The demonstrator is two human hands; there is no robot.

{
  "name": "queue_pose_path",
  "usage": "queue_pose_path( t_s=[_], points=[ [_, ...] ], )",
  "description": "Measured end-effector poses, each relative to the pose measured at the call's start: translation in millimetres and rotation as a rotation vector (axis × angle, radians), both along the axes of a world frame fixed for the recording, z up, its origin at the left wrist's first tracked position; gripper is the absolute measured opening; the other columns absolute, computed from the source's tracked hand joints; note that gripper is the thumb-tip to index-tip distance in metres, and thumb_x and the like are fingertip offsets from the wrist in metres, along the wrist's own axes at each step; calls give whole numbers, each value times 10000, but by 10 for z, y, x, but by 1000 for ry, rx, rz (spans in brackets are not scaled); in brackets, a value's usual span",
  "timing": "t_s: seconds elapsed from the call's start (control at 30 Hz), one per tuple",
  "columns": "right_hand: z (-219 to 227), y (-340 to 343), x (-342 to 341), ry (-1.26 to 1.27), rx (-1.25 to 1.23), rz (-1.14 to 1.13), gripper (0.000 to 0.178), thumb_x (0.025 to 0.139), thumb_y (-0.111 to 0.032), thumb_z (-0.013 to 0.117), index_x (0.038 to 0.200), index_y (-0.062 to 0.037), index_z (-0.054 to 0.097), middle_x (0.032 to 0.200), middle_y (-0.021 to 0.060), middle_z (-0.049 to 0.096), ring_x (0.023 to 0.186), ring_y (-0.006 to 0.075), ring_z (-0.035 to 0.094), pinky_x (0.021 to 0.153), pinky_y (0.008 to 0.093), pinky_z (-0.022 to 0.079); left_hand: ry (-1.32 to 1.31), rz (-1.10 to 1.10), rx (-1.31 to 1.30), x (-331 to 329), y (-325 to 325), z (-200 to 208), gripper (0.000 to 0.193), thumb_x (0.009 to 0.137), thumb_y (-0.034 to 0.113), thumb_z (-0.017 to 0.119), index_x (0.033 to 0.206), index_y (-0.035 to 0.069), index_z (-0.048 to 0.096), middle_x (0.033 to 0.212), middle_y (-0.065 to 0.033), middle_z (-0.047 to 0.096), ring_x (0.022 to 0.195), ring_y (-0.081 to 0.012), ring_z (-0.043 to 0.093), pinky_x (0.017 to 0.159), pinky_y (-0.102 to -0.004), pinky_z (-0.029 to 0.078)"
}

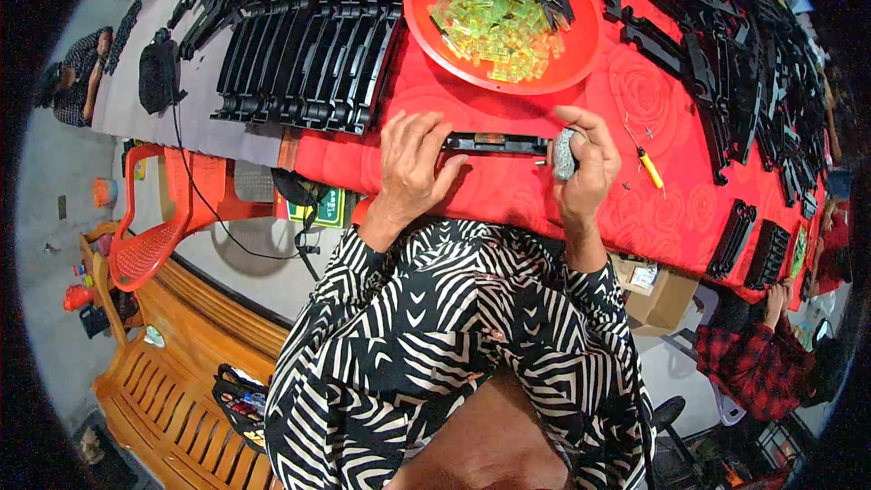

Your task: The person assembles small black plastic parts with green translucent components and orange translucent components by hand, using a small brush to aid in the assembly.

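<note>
You had the black strip over the red cloth, left hand pinching one end, right hand gripping a grey lump at the other, steadiness seemingly key!

The bright, clear centre bends toward a dark fisheye rim

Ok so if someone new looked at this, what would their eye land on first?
Probably the big red bowl near the top middle of the red tablecloth, with bright yellow-green pieces in it. Next might be the large heap of black parts to its right. In the center, the left hand holds one end of a narrow black piece, while the right hand holds a grey lump at the other.
</note>
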State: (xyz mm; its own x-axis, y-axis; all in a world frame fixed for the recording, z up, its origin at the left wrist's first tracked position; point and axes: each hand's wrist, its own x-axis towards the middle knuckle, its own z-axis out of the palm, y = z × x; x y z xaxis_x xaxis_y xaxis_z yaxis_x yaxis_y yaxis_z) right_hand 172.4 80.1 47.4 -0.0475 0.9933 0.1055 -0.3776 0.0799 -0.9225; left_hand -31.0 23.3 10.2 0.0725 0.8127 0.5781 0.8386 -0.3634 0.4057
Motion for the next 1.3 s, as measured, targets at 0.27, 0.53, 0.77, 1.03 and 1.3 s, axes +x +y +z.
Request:
queue_pose_path(
  t_s=[0.27,0.53,0.77,1.03,1.3],
  points=[
    [307,413,150,-503,184,-77,185,820,-19,517,945,2,653,729,-11,576,592,31,443,515,202,354,-8,51,105,-18,-27,-116,330,693,138,727,974,30,591,1059,-127,567,1009,-312,537,922,-483,384],
    [97,1573,110,-1570,510,-339,172,790,-163,570,844,-26,660,858,169,605,727,343,636,639,401,516,-10,131,229,49,-67,-169,350,720,154,712,1018,29,576,1100,-135,543,1029,-310,531,918,-490,386],
    [-85,1905,-254,-1921,461,-310,179,787,-156,550,802,-13,656,854,196,615,683,345,659,580,432,535,-16,109,245,75,-37,-216,324,721,113,702,1006,16,584,1086,-135,547,1015,-309,535,892,-471,408],
    [-33,1947,-319,-1960,445,-239,175,774,-120,564,847,10,656,879,194,631,722,314,665,597,395,541,-21,114,247,71,-26,-267,308,703,59,694,987,4,585,1059,-139,550,994,-322,539,846,-448,428],
    [150,1625,-76,-1464,367,-153,184,786,-162,575,766,4,651,769,136,663,665,238,648,575,351,489,-84,128,267,98,-20,-155,275,695,-3,670,958,8,587,1005,-144,572,949,-340,555,818,-436,439]
  ],
)
